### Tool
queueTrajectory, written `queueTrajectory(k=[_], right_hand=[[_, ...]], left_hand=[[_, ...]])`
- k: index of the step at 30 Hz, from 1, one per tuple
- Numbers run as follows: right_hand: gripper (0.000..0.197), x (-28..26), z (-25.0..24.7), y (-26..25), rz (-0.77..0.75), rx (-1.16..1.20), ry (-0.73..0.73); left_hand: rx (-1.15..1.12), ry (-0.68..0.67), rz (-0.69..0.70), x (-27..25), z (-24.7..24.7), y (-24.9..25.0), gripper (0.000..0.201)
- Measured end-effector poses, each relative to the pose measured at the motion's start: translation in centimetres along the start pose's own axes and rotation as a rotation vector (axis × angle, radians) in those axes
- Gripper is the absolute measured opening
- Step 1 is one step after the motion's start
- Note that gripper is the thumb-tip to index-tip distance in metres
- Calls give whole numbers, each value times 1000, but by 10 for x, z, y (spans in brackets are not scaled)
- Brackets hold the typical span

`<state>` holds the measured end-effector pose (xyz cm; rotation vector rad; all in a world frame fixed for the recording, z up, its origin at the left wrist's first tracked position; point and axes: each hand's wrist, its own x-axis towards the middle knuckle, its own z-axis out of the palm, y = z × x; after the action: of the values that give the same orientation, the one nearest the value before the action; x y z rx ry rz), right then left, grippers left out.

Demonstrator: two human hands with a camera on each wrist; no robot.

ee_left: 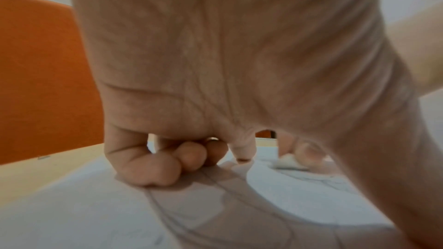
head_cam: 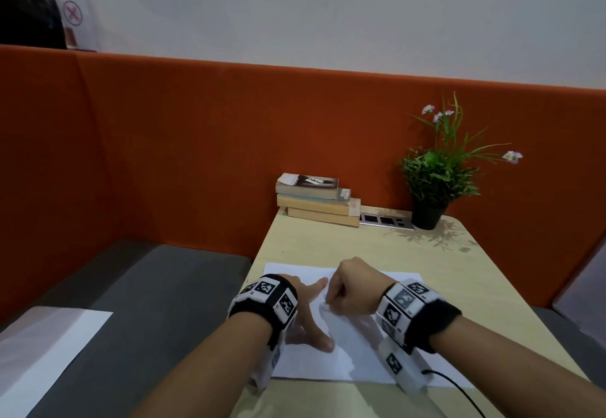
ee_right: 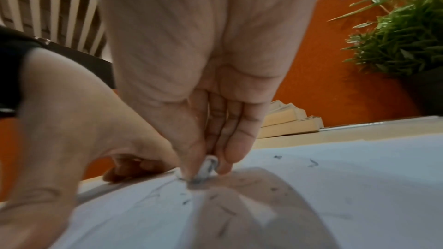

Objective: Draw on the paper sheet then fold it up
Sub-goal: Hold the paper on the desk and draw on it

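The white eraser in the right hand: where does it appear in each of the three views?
Head: hidden inside the right hand, centre of the paper sheet.
Left wrist: small white eraser, right of centre, blurred, far behind the curled fingers.
Right wrist: centre, pinched at the fingertips, touching the paper.
Shared landmark: the paper sheet.

Orange partition (head_cam: 196,142), pale wooden desk (head_cam: 393,247)

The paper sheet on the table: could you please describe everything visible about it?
The paper sheet is white, unfolded and flat on the pale wooden table. It carries faint pencil lines and dark crumbs. The left hand presses on it; the right hand pinches a small white eraser against it.
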<state>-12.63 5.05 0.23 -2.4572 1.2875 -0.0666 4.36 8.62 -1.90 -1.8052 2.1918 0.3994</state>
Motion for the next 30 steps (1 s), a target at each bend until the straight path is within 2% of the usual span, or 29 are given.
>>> queueTrajectory(k=[4, 9, 15, 19, 21, 25, 30], right_hand=[[18, 11, 4, -5, 14, -8, 36], [11, -18, 11, 4, -63, 0, -54], [19, -27, -3, 7, -89, -52, -216], [14, -4, -2, 6, -17, -10, -9], [12, 2, 0, 3, 7, 5, 29], [10, -14, 6, 6, -29, 16, -54], [17, -40, 6, 13, -82, -5, -195]], left_hand=[[9, 23, 7, -3, -1, 2, 115], [30, -6, 0, 1, 2, -1, 133], [-4, 11, 13, -1, 3, -3, 131], [-6, 31, 33, -5, -1, -1, 129], [-12, 8, 38, -5, -2, -1, 130], [-3, 17, 16, -3, 2, -2, 131], [-8, 13, 11, -3, 3, -2, 131]])
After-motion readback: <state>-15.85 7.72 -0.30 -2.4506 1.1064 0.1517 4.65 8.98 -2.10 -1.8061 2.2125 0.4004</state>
